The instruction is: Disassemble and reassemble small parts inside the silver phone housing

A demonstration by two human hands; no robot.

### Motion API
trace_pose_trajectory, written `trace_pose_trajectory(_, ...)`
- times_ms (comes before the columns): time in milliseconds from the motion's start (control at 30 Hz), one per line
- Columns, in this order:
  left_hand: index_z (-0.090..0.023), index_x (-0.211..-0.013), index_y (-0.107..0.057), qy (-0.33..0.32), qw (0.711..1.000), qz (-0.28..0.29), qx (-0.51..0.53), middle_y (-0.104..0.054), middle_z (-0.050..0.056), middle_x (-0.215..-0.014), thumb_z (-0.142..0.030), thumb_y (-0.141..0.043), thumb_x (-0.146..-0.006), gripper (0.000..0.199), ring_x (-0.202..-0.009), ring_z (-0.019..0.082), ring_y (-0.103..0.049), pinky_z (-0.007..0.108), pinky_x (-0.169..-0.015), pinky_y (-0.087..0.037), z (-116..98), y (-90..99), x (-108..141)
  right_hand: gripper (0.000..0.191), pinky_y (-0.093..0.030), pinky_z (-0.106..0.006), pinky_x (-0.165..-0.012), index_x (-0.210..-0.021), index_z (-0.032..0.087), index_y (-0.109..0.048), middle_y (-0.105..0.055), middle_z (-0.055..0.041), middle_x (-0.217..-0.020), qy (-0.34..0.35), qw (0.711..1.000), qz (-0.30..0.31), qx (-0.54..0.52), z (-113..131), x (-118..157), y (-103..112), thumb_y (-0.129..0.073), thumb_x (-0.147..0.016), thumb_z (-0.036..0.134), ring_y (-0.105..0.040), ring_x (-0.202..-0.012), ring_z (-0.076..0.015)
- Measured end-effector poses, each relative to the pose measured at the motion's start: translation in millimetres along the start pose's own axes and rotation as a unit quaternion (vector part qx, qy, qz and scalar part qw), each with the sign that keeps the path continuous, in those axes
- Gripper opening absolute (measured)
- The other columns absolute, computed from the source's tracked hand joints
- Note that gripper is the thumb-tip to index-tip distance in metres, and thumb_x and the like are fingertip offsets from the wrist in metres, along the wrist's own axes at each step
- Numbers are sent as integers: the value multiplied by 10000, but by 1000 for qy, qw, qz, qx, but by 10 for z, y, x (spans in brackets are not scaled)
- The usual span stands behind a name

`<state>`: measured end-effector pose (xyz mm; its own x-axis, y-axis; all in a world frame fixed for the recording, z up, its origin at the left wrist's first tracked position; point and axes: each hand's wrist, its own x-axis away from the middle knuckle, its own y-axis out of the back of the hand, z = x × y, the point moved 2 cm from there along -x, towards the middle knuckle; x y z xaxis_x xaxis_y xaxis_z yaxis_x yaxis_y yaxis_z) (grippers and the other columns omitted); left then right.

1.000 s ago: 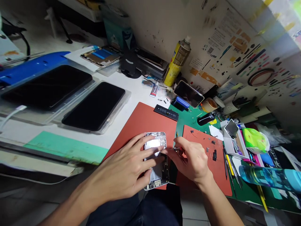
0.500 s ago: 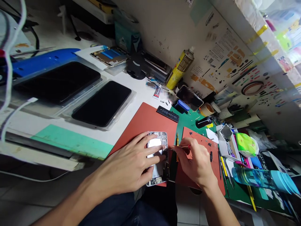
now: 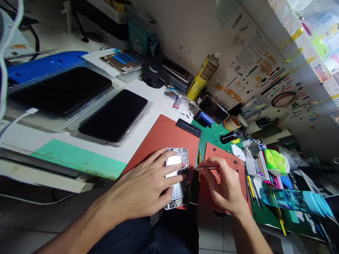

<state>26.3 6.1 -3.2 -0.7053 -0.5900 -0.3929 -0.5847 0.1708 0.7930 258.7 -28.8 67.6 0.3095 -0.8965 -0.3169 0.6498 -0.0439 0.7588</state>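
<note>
An opened phone housing (image 3: 178,192) lies on the red mat at the table's front edge, its bare silver inside facing up and small parts at both ends. My left hand (image 3: 152,180) spreads over it, fingertips across the inside and thumb by the left edge, holding it down. In a pinch, my right hand (image 3: 224,183) grips a thin metal tool with a red end (image 3: 208,168); its tip points left at the housing's right edge. I cannot tell whether tip and housing touch. Under that tool lies a gold screwdriver (image 3: 199,176). A black phone battery (image 3: 188,127) rests beyond the housing.
Small dark parts (image 3: 235,162) dot the second red mat (image 3: 212,150). Two black-screened devices (image 3: 113,114) lie at left. A yellow spray can (image 3: 202,77) and a propped phone (image 3: 214,109) stand behind. Rightward are a white box (image 3: 261,167), tools (image 3: 251,187) and a blue bottle (image 3: 288,201).
My right hand has shifted slightly right and its tool shows more plainly, its tip still beside the housing. My left hand and the housing stay put.
</note>
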Motion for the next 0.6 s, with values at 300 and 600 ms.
trace_pose_trajectory(300, -361, -1330, -716, -4, 1000, 3, -9, -684, -93, -1498, -272, -667, -965, 379, -1492, 318, -484, 577, -1315, -367, -1, 16, -7, 223, -636, -246, -770, -1182, 280, -583, -766, -3, -995, -52, 995, -54, -63, -120, 89, -44, -624, -1034, 118, -773, -879, -139)
trace_pose_trajectory(600, -363, -1342, -712, -3, 1000, 2, -7, -674, -97, -1511, -270, -673, -962, 393, -1486, 326, -484, 585, -1314, -359, 6, -2, -3, 214, -648, -248, -757, -1183, 271, -586, -760, -1, -957, -50, 994, -61, -72, -142, 100, -45, -638, -1033, 128, -780, -861, -138)
